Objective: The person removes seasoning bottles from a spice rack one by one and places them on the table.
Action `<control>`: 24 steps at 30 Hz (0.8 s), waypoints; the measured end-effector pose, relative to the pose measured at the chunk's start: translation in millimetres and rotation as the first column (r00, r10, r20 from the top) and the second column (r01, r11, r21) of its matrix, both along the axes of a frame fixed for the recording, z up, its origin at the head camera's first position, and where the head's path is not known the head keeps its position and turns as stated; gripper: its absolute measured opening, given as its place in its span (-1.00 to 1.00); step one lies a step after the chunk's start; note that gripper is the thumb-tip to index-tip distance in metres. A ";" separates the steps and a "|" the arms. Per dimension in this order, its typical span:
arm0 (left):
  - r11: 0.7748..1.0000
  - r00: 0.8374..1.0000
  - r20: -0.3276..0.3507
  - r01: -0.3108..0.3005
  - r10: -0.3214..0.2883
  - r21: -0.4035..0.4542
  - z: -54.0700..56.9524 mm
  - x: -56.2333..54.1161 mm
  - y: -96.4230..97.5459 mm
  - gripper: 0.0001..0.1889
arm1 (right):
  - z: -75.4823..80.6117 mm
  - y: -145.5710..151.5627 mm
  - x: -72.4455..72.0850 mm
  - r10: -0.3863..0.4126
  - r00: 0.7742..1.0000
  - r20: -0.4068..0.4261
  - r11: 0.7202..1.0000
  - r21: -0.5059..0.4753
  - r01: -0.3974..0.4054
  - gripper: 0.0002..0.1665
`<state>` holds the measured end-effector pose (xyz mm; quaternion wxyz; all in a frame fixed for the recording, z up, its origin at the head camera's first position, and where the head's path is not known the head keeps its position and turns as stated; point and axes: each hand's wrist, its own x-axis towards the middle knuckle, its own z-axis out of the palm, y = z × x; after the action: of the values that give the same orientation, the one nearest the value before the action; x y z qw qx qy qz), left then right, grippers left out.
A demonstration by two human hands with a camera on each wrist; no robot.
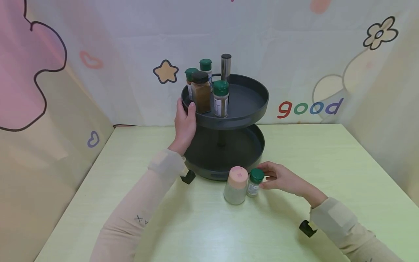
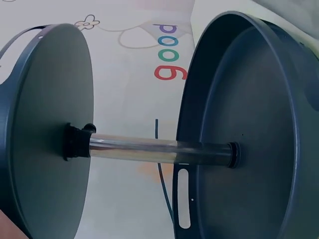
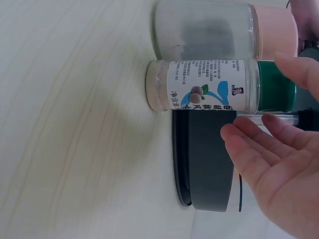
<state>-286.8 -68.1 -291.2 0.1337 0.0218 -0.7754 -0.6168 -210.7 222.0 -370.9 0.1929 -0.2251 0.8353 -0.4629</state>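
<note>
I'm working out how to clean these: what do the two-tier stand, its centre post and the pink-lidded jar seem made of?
Two-tier stand: smooth, dark grey coated metal or plastic; the uniform colour leaves it open.
Post: possibly polished metal, from its bright streaks.
Jar: glass or clear plastic, glossy and see-through; its pink lid looks like plastic, smooth and opaque.
</note>
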 end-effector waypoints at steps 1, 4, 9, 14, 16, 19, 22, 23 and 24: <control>1.000 1.000 0.001 0.000 0.000 0.001 0.1 0.4 0.4 -0.32 | -0.1 -0.1 -0.1 -0.001 1.000 0.002 1.000 -0.002 0.001 -0.40; 1.000 1.000 0.010 0.003 -0.003 0.010 1.2 3.6 2.1 -0.31 | -0.3 0.3 -0.5 0.007 1.000 -0.005 1.000 -0.010 -0.007 -0.40; 0.999 1.000 0.006 0.024 -0.024 0.029 2.8 9.4 5.1 -0.28 | 2.0 1.1 0.1 0.008 1.000 -0.024 1.000 -0.010 -0.009 -0.43; 0.999 0.999 -0.024 0.035 -0.035 0.039 1.9 13.9 7.5 -0.27 | 4.1 3.4 0.2 0.002 1.000 -0.029 1.000 0.007 -0.002 -0.42; 0.998 0.999 -0.037 0.040 -0.039 0.037 1.2 16.3 8.6 -0.26 | 4.6 4.9 0.1 0.002 0.999 -0.035 1.000 0.013 -0.001 -0.42; 0.999 0.998 -0.043 0.040 -0.039 0.026 0.5 19.9 10.4 -0.23 | 5.7 6.9 -0.1 0.002 0.999 -0.044 1.000 0.016 -0.001 -0.40; 0.999 0.998 -0.042 0.038 -0.038 0.009 -0.3 22.6 12.0 -0.20 | 6.7 7.9 -0.6 -0.004 0.999 -0.049 1.000 0.015 0.005 -0.40; 0.999 0.998 -0.043 0.036 -0.036 0.005 -0.5 23.5 12.4 -0.19 | 7.1 8.1 -0.7 -0.005 0.999 -0.051 1.000 0.014 0.005 -0.40; 0.999 0.999 -0.040 0.035 -0.035 0.002 -0.6 24.5 12.9 -0.19 | 7.4 8.0 -1.0 -0.009 0.999 -0.050 1.000 0.013 0.009 -0.40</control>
<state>-262.3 -55.2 -291.8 0.1385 -0.0038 -0.7720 -0.6203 -211.7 230.0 -363.5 0.1712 -0.2318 0.8439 -0.4525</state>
